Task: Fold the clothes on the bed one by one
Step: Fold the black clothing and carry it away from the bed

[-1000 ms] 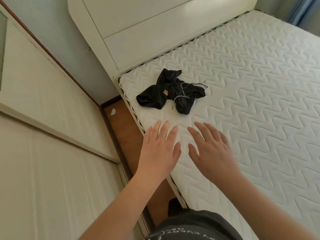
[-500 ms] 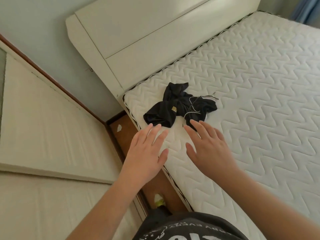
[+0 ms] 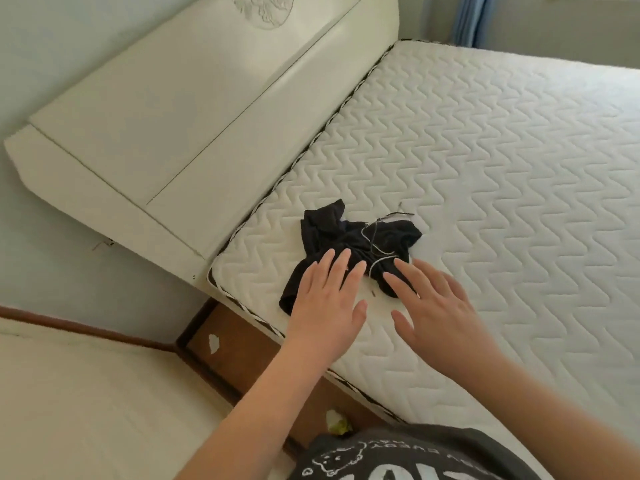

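A crumpled black garment [image 3: 349,237] with a thin pale drawstring lies bunched near the head-end corner of the white quilted mattress [image 3: 485,168]. My left hand [image 3: 325,306] is flat with straight fingers, its fingertips over the garment's near left part. My right hand [image 3: 436,303] is also spread flat, fingertips at the garment's near right lobe. Neither hand grips the cloth. Whether the palms touch the mattress is unclear.
A cream headboard [image 3: 180,126] stands along the mattress's left end. Brown wooden floor [image 3: 242,355] with small scraps shows in the gap beside the bed. A pale wardrobe panel [image 3: 86,410] fills the lower left. A blue curtain [image 3: 472,19] hangs at the far side.
Both hands have moved forward from the mattress edge until their fingertips overlap the black garment. The view has shifted, showing more of the headboard.
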The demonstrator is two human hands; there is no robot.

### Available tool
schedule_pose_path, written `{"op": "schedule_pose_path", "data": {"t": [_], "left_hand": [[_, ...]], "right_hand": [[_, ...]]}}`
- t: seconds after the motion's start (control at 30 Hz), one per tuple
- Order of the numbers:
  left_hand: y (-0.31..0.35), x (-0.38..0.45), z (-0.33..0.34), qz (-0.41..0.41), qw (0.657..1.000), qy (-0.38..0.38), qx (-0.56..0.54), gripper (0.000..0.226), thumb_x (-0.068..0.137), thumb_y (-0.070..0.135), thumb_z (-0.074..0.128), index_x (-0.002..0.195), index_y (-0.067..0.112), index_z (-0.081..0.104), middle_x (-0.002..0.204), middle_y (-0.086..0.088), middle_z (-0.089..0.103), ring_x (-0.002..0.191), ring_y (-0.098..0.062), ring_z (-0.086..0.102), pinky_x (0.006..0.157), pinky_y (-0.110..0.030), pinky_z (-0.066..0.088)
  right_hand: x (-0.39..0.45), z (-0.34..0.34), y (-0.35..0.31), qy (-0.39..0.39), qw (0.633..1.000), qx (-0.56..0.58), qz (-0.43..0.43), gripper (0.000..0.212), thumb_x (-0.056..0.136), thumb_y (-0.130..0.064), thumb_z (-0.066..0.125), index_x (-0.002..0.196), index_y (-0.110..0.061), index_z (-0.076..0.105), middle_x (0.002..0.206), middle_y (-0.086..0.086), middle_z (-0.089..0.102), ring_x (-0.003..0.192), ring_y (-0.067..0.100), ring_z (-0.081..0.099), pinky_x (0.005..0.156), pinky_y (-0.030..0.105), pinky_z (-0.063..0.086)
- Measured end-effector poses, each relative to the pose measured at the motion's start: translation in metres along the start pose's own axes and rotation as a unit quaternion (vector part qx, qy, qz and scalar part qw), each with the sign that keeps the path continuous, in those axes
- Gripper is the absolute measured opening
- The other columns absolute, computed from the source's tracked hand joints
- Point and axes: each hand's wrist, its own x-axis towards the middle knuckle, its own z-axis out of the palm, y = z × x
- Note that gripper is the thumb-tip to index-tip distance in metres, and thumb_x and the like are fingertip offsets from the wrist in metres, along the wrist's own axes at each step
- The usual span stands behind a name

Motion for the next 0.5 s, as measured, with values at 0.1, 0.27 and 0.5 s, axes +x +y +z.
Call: {"op": "schedule_pose_path", "data": {"t": [0.1, 0.27, 0.5], "left_hand": [[-0.030, 0.015, 0.001, 0.048, 0.999, -0.011, -0.002, 0.058, 0.101, 0.043, 0.032, 0.153, 0.029, 0.013, 0.163, 0.000, 0.009, 0.151, -0.021, 0.000, 0.118, -0.037, -0.003], [-0.060, 0.042, 0.001, 0.109, 0.994, -0.029, 0.000, 0.059, 0.101, 0.044, 0.029, 0.155, 0.030, 0.011, 0.164, 0.002, 0.003, 0.150, -0.018, -0.007, 0.120, -0.037, -0.002], [-0.056, 0.048, 0.014, 0.129, 0.991, -0.046, -0.008, 0.059, 0.101, 0.046, 0.030, 0.155, 0.031, 0.012, 0.164, 0.003, 0.007, 0.150, -0.018, -0.003, 0.121, -0.037, 0.003]], "right_hand": [[0.006, 0.001, -0.014, 0.018, 0.998, 0.002, 0.054, 0.055, 0.088, -0.037, 0.064, 0.138, -0.019, 0.053, 0.147, 0.005, 0.048, 0.138, 0.028, 0.042, 0.111, 0.043, 0.030], [0.010, 0.008, -0.019, -0.003, 0.992, 0.037, 0.121, 0.056, 0.097, -0.040, 0.046, 0.150, -0.023, 0.036, 0.159, 0.000, 0.028, 0.148, 0.024, 0.020, 0.119, 0.041, 0.016], [0.011, 0.022, -0.008, -0.028, 0.985, 0.067, 0.156, 0.057, 0.099, -0.042, 0.038, 0.153, -0.027, 0.026, 0.161, -0.003, 0.019, 0.149, 0.020, 0.012, 0.120, 0.039, 0.012]]}}
